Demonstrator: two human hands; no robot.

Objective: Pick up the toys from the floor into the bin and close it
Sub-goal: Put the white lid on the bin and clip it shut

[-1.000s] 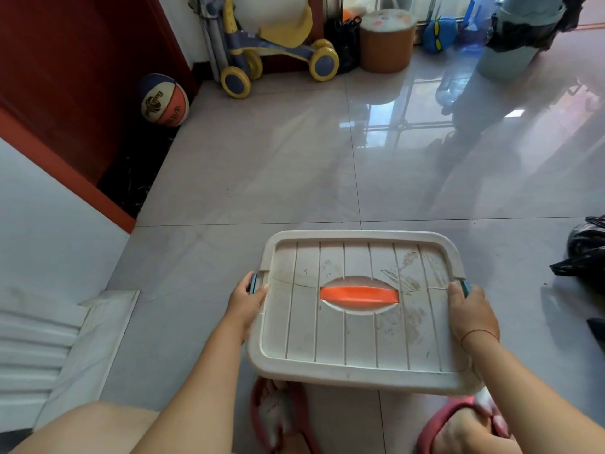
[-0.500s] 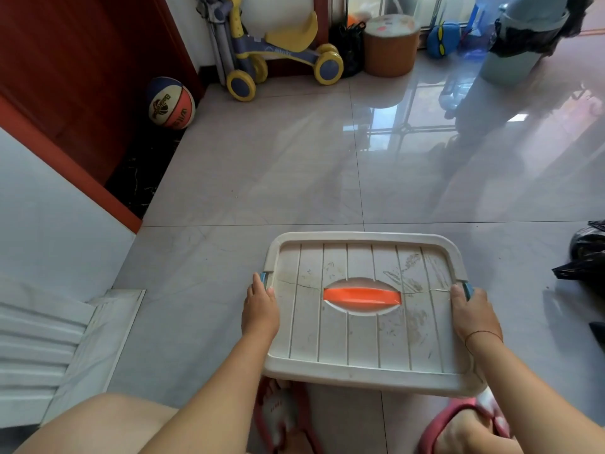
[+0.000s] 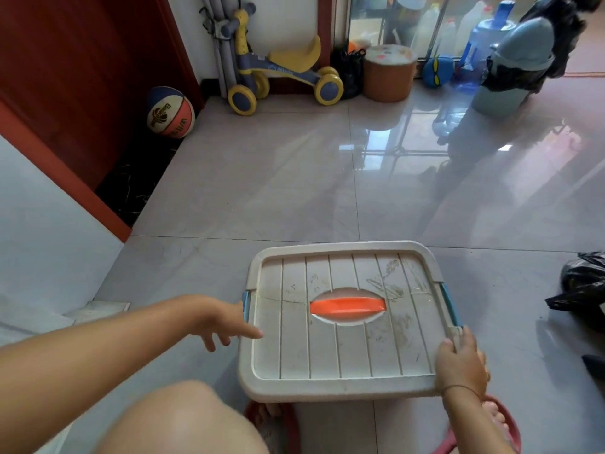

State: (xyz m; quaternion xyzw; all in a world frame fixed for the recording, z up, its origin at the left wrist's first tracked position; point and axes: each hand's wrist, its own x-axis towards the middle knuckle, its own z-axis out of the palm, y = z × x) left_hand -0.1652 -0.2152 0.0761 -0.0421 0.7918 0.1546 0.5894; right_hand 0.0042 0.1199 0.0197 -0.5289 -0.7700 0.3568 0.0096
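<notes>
The bin [image 3: 340, 389] sits on the tiled floor [image 3: 294, 191] right in front of the person's knees, its cream lid [image 3: 288, 348] seated on top and covering the whole opening, so nothing inside can be seen. It looks like thin moulded plastic – probably light in itself and stiff enough along the rim, but a fine line running across the ribs on the left looks like a crack, so the panel likely will not stand hard pressing. The safest holds are probably the orange handle [image 3: 347, 305] sunk in the middle recess, or the rim corners. Blue latches run along the left side [image 3: 246, 304] and right side [image 3: 450, 304]; whether they are snapped down I cannot tell. The right hand [image 3: 461, 365] grips the near right edge of the lid, fingers curled round it. The left hand [image 3: 222, 319] hovers at the left edge – fingers [image 3: 248, 330] loosely extended, holding nothing. A basketball [image 3: 170, 113] and a ride-on scooter [image 3: 278, 73] stand well apart by the far wall.
</notes>
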